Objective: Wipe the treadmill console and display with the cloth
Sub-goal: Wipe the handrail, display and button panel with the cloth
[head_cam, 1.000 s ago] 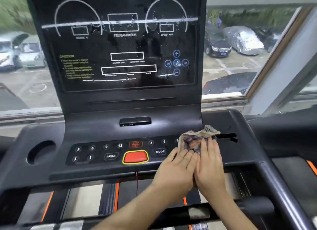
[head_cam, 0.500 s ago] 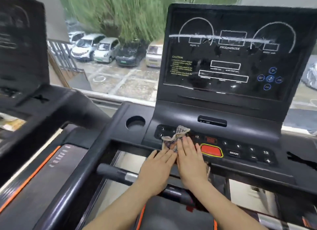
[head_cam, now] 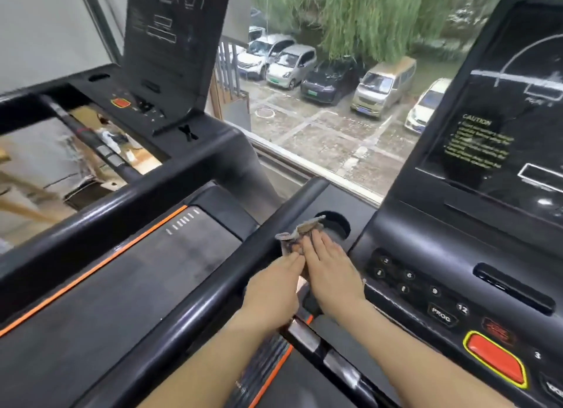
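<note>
Both hands lie flat, side by side, at the left end of the treadmill console (head_cam: 405,249); the right hand (head_cam: 330,266) presses the cloth (head_cam: 294,238) down with straight fingers, palm flat upon it, not closed round it; the left hand (head_cam: 272,290) lies just beside, fingertips touching the cloth's near edge, fingers likewise extended and gripping nothing. The cloth is crumpled, grey-brown, bunched ahead of the fingertips; it sits at the near rim of the round cup recess (head_cam: 336,224) at the console's left corner, against the black side rail (head_cam: 189,301). To the right, the keypad (head_cam: 408,281) shows numbers 3, 6, 9, 12 and a PROG key; the red stop button (head_cam: 495,359) with yellow border lies near the console's front edge. The display (head_cam: 493,139) stands upright along the rear edge, carrying smears and a pale horizontal streak. A 2nd treadmill (head_cam: 146,81) stands to the left.
</note>
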`<state>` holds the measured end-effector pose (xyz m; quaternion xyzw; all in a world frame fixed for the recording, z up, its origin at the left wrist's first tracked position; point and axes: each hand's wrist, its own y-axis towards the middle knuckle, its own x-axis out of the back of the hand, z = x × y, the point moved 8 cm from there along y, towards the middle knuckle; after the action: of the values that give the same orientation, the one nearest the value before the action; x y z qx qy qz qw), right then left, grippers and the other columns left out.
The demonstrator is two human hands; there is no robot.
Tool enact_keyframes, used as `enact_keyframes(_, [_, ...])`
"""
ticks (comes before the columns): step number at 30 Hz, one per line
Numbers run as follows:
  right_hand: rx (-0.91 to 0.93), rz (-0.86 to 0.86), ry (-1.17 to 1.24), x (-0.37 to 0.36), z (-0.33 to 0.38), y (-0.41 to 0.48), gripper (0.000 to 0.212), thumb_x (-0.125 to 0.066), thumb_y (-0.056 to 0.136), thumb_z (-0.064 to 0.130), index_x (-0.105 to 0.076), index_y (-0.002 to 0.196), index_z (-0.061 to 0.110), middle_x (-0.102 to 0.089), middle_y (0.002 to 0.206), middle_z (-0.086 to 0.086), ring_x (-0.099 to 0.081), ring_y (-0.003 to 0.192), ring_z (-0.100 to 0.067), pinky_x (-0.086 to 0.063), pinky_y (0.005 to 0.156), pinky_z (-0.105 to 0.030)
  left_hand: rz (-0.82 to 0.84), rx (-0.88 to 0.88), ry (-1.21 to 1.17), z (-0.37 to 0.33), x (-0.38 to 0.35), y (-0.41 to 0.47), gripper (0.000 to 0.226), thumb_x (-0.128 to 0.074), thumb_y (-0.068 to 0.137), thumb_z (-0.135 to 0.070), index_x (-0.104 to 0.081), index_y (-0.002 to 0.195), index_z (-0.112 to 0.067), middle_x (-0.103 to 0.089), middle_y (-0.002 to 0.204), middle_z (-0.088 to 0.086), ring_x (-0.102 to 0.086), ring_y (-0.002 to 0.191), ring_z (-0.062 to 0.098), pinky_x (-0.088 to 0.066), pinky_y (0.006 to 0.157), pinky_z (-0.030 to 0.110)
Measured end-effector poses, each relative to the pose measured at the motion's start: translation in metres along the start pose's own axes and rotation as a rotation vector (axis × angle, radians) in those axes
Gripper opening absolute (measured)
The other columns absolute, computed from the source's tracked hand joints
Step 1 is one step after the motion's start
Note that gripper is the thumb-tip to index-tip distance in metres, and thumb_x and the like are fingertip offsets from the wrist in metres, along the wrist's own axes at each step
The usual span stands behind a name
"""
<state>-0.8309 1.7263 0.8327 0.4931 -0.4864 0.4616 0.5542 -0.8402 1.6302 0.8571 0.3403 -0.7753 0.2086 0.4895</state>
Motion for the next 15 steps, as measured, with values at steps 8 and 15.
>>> enact_keyframes(8, [-0.141,-0.126,0.666,0.024,0.004,0.076,0.036,-0.034,0.100,0.019,-0.056,0.127,0.015,-0.056,0.133,-0.011,-0.051,0.123,-0.032,-0.041,0.093,-0.030,-0.093,0.196,-0.210,0.044,0.038,-0.036,0.056,-0.043,0.090,-0.007,-0.045,0.142,-0.028,-0.039,0.150,-0.013,-0.034,0.137,0.009,-0.025,0.112,0.017])
enact_keyframes(15, [-0.526,0.337,2.235,0.062,0.121,0.046,0.039,-0.047,0.095,0.039,-0.072,0.110,0.013,-0.072,0.107,-0.011,-0.070,0.098,-0.028,-0.057,0.082,-0.042,-0.492,0.478,-0.695,0.102,0.124,-0.135,0.026,-0.051,0.096,-0.016,-0.073,0.101,-0.028,-0.071,0.101,-0.021,-0.060,0.096,-0.009,-0.045,0.093,0.018])
